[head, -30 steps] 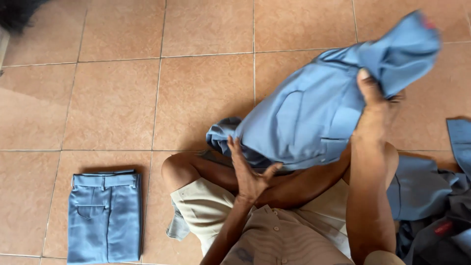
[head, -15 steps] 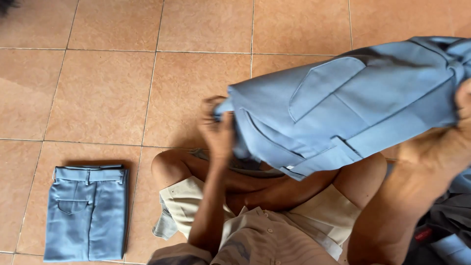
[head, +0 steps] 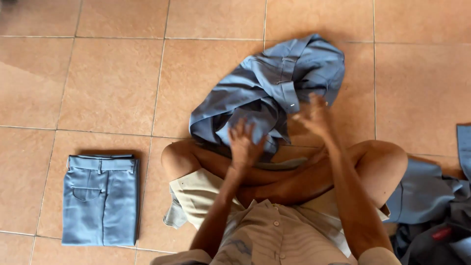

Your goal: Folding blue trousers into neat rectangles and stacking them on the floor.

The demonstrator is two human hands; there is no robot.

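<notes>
On the left, the folded blue trousers (head: 100, 198) lie flat on the tiled floor (head: 113, 83), unmoved since the earlier frames. The crumpled blue garment (head: 267, 88), which half a second ago was held up in the air by both hands, now lies bunched on the floor just in front of the person's crossed legs. No container shows in view. The left hand (head: 244, 142) rests on the near edge of that garment, fingers spread wide, gripping nothing. The right hand (head: 314, 117) hovers over its right side, blurred, fingers loosely open and empty. At the far right, a heap of blue clothes (head: 431, 196) lies beside the knee.
</notes>
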